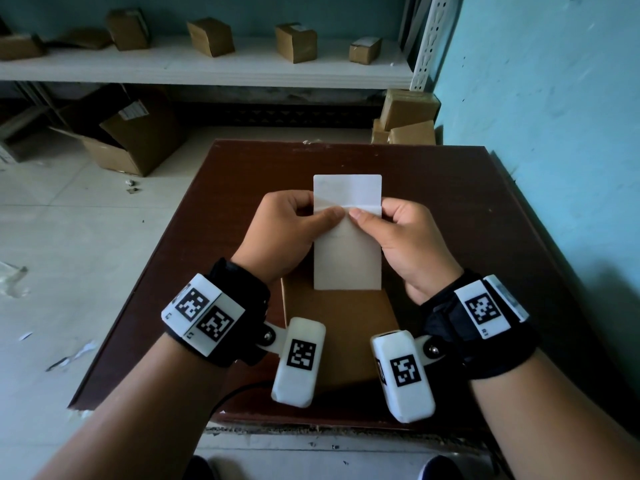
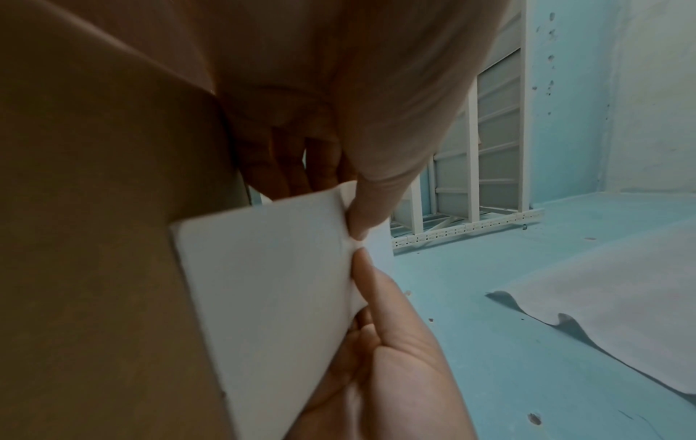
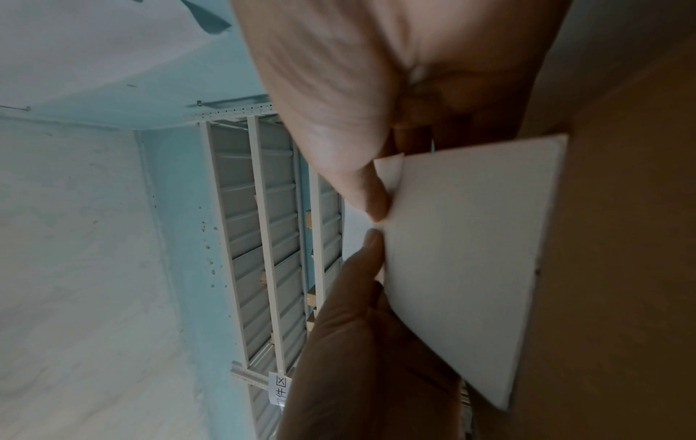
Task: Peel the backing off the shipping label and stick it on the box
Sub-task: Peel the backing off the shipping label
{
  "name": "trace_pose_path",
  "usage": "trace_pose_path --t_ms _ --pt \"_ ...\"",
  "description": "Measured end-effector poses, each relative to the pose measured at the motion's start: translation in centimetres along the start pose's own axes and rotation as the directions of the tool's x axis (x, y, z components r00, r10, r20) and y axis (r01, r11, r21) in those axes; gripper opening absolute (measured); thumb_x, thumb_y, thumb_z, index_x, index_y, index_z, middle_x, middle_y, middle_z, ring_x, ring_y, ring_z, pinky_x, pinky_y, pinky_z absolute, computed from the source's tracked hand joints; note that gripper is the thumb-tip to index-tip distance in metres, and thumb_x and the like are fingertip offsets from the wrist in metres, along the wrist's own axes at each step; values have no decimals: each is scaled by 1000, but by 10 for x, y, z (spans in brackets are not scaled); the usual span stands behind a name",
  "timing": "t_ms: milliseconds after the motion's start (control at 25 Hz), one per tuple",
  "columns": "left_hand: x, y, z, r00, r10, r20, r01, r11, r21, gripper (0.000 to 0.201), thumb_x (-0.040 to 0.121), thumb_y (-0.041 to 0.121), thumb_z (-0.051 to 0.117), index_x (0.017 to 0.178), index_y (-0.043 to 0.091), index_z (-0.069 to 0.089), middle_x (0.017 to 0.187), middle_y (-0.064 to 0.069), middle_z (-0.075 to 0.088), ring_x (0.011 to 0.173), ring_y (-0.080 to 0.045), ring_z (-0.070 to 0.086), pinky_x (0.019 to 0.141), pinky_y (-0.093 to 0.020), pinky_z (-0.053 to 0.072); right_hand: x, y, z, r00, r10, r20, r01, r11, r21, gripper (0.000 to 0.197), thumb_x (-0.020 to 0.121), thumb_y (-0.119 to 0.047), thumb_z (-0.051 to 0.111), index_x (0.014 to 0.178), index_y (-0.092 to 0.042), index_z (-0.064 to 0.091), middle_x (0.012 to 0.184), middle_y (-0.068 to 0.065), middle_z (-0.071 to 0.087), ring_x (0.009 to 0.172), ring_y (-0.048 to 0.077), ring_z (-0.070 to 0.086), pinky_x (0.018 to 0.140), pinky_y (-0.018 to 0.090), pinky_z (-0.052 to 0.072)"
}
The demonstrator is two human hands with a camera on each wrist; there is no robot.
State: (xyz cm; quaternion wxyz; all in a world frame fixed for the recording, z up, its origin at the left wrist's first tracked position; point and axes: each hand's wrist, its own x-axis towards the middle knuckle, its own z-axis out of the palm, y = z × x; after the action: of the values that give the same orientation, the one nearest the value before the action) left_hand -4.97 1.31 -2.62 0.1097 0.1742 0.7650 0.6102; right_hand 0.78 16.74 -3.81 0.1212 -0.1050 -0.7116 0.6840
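Both hands hold the shipping label [image 1: 347, 251] up between them, above the middle of the table [image 1: 450, 209]. The left hand [image 1: 280, 233] pinches the label's left edge, thumb on the near face and curled fingers behind; the right hand [image 1: 412, 240] pinches the right edge the same way. The two thumb tips nearly meet on the sheet, just below a crease running across it.

In the left wrist view the left hand [image 2: 376, 119] comes down from above with its thumb tip pressed on the label [image 2: 271, 297], and the right hand [image 2: 395, 357] rises from below to meet it. The right wrist view mirrors this: the right hand [image 3: 339, 104] above, the left hand [image 3: 361, 357] below, the label [image 3: 463, 259] clamped between thumbs and fingers.

The label is a plain white rectangle with rounded corners, held upright and long-ways, no print visible on the near face. Above the crease a narrow strip at the right looks folded or lifted; whether the backing has begun to separate I cannot tell.

Under the label's lower edge lies the box [image 1: 343, 334], brown cardboard, flat on the table near its front edge, between the two wrists. The table is dark brown wood, beside a turquoise wall [image 1: 554, 98]. Beyond its far edge a white shelf [image 1: 207, 69] carries several small cardboard boxes, and an open carton [image 1: 131, 140] sits on the tiled floor.
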Motion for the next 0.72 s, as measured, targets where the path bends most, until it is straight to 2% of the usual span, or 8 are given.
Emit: trace_pose_path --t_ms 160,360,520,720 --pt "0 -1 -1 1000 3 3 -3 1000 -4 19 90 22 68 107 12 71 97 3 75 84 -10 74 71 -25 61 0 -1 -1 1000 8 9 -8 1000 -7 11 91 -19 70 83 -15 75 78 -1 77 69 6 71 59 19 53" --pt "0 -1 -1 1000 -16 14 16 1000 -20 10 89 22 69 99 20 71 95 5 75 83 -8 74 71 -25 61 5 6 -1 1000 2 -3 -2 999 -34 12 91 -18 69 99 -12 76 94 2 78 85 14 74 74 29 59" --pt "0 1 -1 999 -34 21 35 999 -34 8 89 26 70 92 19 73 88 4 77 80 -8 74 70 -26 61 4 6 -1 1000 9 -11 -9 999 -37 11 92 -18 68 101 -16 75 93 -1 78 81 11 74 67 25 58" --pt "1 -1 -1 1000 -8 3 8 1000 -13 8 89 22 70 96 19 72 93 5 76 81 -7 74 70 -24 60 2 1 -1 1000 18 9 -18 1000 0 7 91 -16 69 91 -15 75 86 -1 78 73 6 72 61 19 54"
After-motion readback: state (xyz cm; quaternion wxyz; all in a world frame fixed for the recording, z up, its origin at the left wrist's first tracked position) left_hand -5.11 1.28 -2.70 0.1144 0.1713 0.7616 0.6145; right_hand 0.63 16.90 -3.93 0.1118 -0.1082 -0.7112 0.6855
